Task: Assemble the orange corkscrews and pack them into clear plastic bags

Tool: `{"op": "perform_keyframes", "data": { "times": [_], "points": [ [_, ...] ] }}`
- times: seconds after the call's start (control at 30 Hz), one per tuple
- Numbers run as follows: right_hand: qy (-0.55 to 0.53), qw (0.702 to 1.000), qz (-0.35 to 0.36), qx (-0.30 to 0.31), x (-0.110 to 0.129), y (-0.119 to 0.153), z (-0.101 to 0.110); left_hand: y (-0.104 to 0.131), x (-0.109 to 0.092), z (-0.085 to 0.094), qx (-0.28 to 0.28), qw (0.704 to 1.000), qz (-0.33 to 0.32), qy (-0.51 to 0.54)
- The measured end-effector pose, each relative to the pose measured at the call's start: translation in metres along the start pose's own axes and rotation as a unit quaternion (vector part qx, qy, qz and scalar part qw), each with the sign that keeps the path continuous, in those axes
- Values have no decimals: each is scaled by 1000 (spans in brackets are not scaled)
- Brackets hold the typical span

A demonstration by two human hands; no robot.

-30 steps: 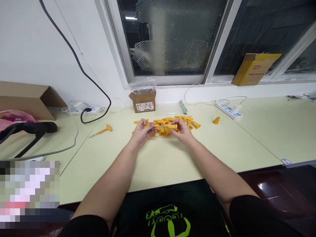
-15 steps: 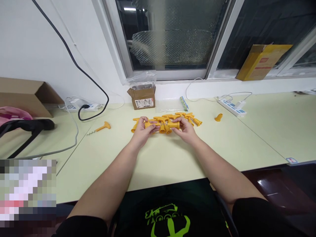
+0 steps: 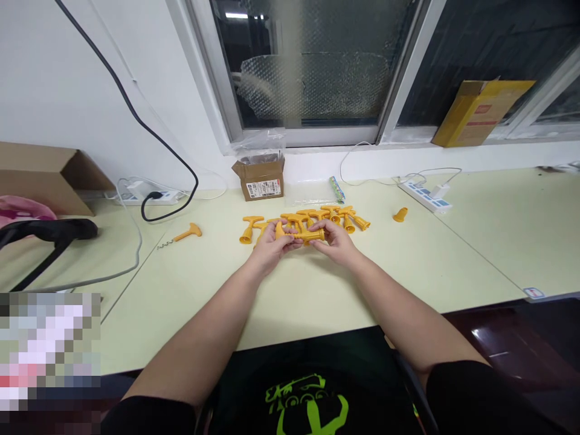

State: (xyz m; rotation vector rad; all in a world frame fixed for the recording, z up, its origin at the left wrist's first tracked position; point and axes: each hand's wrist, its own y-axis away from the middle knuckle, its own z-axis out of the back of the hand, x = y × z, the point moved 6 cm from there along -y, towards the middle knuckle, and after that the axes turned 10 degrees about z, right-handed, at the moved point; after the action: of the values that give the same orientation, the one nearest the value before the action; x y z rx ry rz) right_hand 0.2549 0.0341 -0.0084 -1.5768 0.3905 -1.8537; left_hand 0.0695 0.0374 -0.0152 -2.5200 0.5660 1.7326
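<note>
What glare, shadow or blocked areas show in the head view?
Head view: bright streak in the window, glints on the dark-red surface lower right; head view: faint shadow on the table between the forearms, mosaic at lower left.

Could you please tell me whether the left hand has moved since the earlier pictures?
Yes, the left hand has shifted right, closer to the right hand, judged against the small cardboard box.

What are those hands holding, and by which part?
A yellow corkscrew: the left hand holds its handle end, the right hand its sleeve end.
</note>
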Motion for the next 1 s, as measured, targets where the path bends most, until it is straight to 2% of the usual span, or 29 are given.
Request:
{"op": "perform_keyframes", "data": {
  "times": [0.1, 0.17, 0.3, 0.4, 0.53, 0.67, 0.77, 0.87, 0.93, 1.0],
  "points": [
    [2, 1000, 11, 4, 3, 0, 0, -1, 6, 1, -3, 999, 38, 5],
    [-10, 1000, -13, -1, 1, 2, 0, 0, 5, 0, 8, 999, 29, -15],
    [-93, 989, -117, -19, -5, 5, -2, 8, -8, -6, 19, 991, -79, -107],
    [-143, 977, -156, -15, -2, 5, -6, 17, -18, -10, 8, 971, -158, -180],
    [-175, 964, -198, 17, 0, 5, -11, 24, -24, -13, 4, 946, -202, -253],
    [-240, 919, -314, 17, -5, 13, -18, 27, -23, -16, 26, 929, -230, -288],
    [-255, 885, -390, 25, -7, 21, -22, 26, -19, -18, 41, 934, -218, -281],
    [-244, 895, -371, 43, -6, 20, -23, 25, -18, -16, 22, 944, -207, -257],
    [-234, 922, -308, 35, -4, 14, -20, 25, -20, -15, 5, 940, -227, -255],
    [-203, 956, -214, 10, 1, 7, -12, 23, -23, -13, -9, 936, -247, -252]
  ]
}}
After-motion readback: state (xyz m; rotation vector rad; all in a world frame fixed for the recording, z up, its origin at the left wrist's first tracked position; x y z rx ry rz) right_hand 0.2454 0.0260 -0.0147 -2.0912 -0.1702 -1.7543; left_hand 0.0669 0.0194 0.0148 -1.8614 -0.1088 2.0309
